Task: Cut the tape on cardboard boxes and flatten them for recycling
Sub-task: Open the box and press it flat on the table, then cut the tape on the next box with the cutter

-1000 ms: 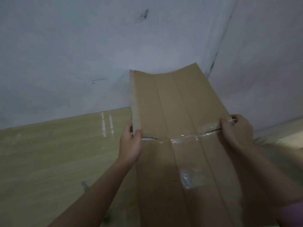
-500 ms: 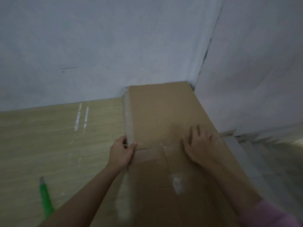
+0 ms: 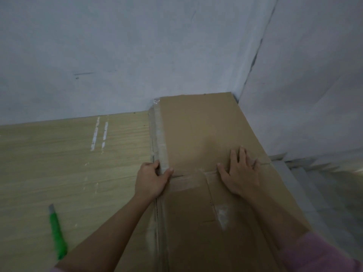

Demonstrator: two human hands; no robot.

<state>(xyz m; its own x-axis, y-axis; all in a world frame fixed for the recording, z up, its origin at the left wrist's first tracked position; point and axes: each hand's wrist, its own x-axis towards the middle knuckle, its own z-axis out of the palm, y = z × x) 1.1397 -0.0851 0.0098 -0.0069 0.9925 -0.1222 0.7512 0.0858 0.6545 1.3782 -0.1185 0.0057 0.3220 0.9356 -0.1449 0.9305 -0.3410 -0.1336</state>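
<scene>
1. Green utility knife (image 3: 57, 233), lower left, lying on the wooden floor (image 3: 59, 163).
2. Left hand (image 3: 152, 180), centre, gripping the taped left edge of the flattened cardboard box (image 3: 200, 134).
3. Right hand (image 3: 240, 173), right of centre, fingers spread, pressing flat on the box, which reaches the wall corner.

Lighting is dim and even, with a cool grey-blue cast on the walls (image 3: 137, 55); no light source is visible. Shadows are soft and faint. No strong glare; clear tape (image 3: 223, 213) on the cardboard (image 3: 200, 130) shows a weak sheen. The green knife (image 3: 57, 230) is motion-blurred. Straight lines bow near the frame edges. Detail is soft and grainy throughout.
</scene>
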